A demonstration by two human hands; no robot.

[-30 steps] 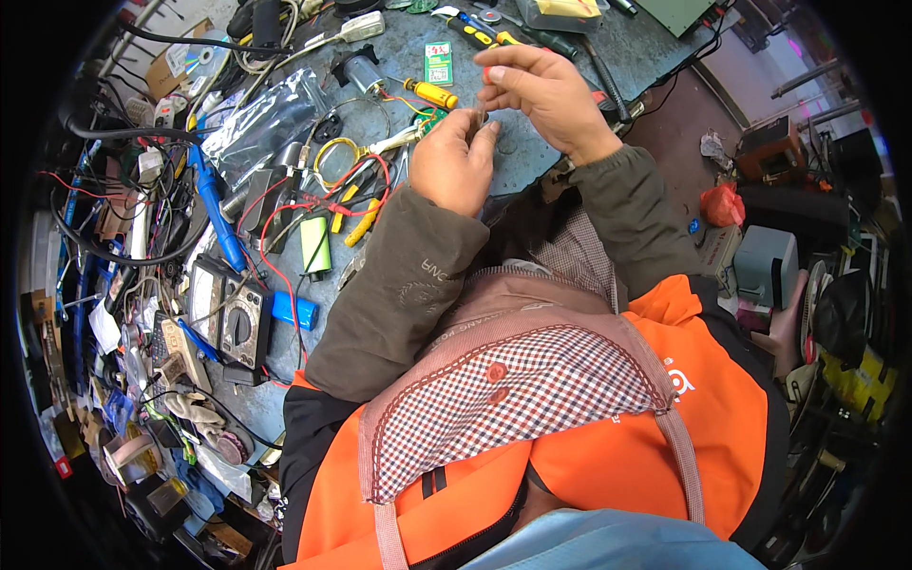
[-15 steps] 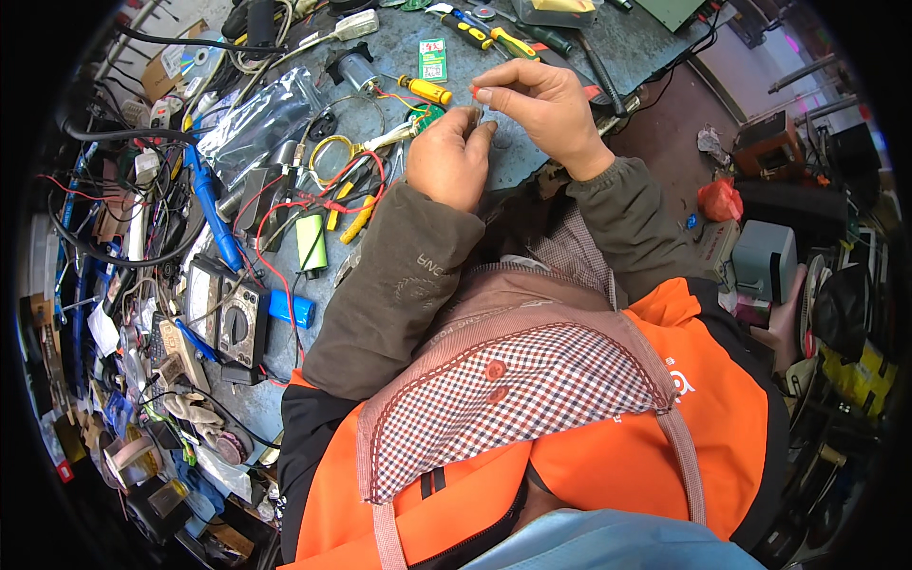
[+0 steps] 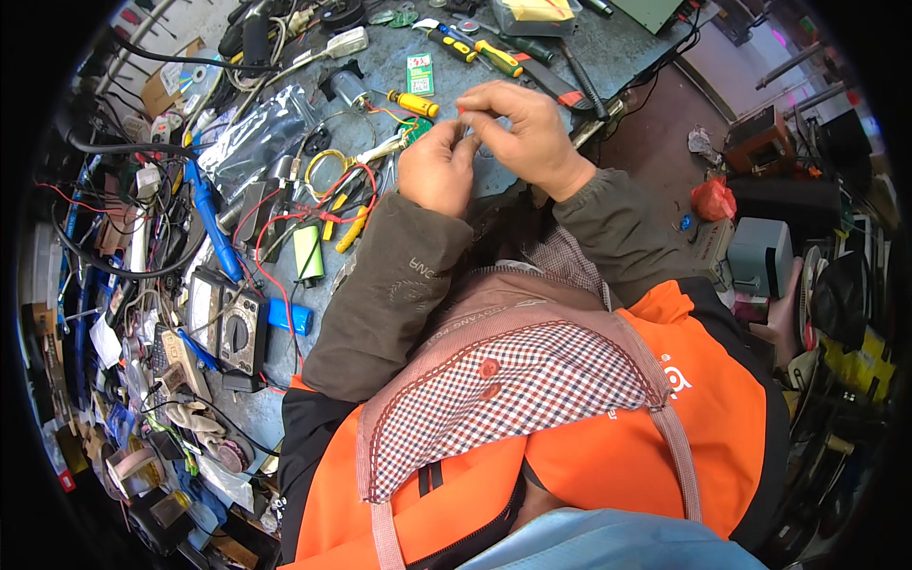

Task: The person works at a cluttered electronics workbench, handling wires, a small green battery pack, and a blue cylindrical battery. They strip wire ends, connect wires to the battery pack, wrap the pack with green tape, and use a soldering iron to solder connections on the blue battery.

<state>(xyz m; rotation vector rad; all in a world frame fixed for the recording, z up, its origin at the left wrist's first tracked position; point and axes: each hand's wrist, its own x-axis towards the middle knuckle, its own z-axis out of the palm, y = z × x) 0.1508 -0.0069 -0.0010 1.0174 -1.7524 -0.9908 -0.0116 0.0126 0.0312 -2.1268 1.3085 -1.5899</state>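
My right hand (image 3: 528,139) is closed in a pinch, and a small red bit (image 3: 463,109) shows at its fingertips; its kind is too small to tell. Right beside it, my left hand (image 3: 435,171) is closed too, thumb against the fingers, and whatever is between them is hidden. The fingertips of both hands meet or nearly meet above the bench. Just beyond my left hand lies a small green circuit board (image 3: 414,130) with thin red and yellow wires. A yellow-handled screwdriver (image 3: 413,104) rests behind it, near a small cylindrical motor-like part (image 3: 350,89).
Yellow-handled pliers (image 3: 352,228), a green battery cell (image 3: 308,253), a blue battery pack (image 3: 291,316) and an analog multimeter (image 3: 242,328) lie on the left. Tangled cables surround a blue-handled tool (image 3: 215,223). More screwdrivers (image 3: 498,59) lie at the back, near the bench's right edge.
My right hand has come down and left, bringing its fingertips to those of my left hand. The whole view has shifted slightly.
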